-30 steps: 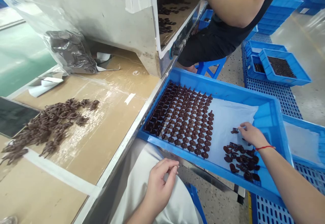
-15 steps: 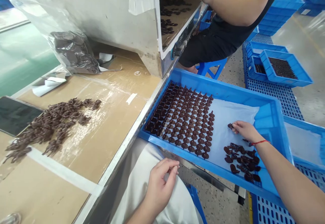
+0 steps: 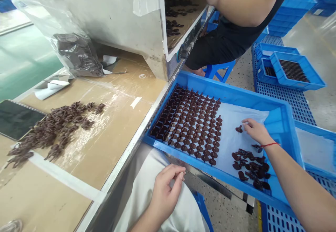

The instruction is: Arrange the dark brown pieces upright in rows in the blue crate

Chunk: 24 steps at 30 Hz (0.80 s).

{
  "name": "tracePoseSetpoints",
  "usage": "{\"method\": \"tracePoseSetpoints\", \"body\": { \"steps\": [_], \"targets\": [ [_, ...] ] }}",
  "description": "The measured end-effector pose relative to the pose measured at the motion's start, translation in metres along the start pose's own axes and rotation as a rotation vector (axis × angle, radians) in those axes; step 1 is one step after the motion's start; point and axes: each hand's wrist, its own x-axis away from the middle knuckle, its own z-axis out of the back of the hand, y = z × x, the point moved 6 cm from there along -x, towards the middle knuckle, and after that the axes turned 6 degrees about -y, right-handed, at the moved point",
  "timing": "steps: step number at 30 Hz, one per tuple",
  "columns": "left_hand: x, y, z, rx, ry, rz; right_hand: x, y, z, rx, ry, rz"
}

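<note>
My right hand (image 3: 256, 131) reaches into a blue tray (image 3: 282, 127) lined with white paper and pinches one small dark brown part (image 3: 239, 129) at its fingertips. Neat rows of the same parts (image 3: 191, 121) fill the tray's left half. A loose heap of the parts (image 3: 251, 170) lies near the tray's front right, just below my wrist. My left hand (image 3: 165, 190) rests on my white-clad lap below the tray, fingers curled with thumb against fingertips; what it holds, if anything, I cannot make out.
A pile of brown parts (image 3: 52, 128) lies on the cardboard-covered bench (image 3: 110, 134), beside a dark phone (image 3: 14, 118) and a plastic bag of parts (image 3: 77, 53). A metal cabinet (image 3: 118, 18) stands behind. Another person (image 3: 236, 11) sits at the top right. Blue crates (image 3: 291, 70) stand on the floor.
My right hand has lifted a single part from near the loose heap and carried it up and slightly left in the tray. My left hand has barely moved.
</note>
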Motion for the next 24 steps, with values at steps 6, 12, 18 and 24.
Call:
{"method": "tracePoseSetpoints", "body": {
  "steps": [6,12,18,24],
  "targets": [
    [0.0,0.001,0.0,0.005,0.001,0.006,-0.015,-0.03,0.002,0.046,-0.118,0.082],
    [0.0,0.0,0.0,0.001,0.008,0.022,-0.053,-0.075,0.01,0.033,-0.089,0.215],
    [0.002,0.0,0.002,0.01,0.014,0.042,-0.078,-0.1,0.005,0.03,-0.103,0.292],
    [0.001,-0.001,0.002,0.023,0.013,0.035,-0.081,-0.105,0.0,0.022,-0.126,0.319]
  ]
}}
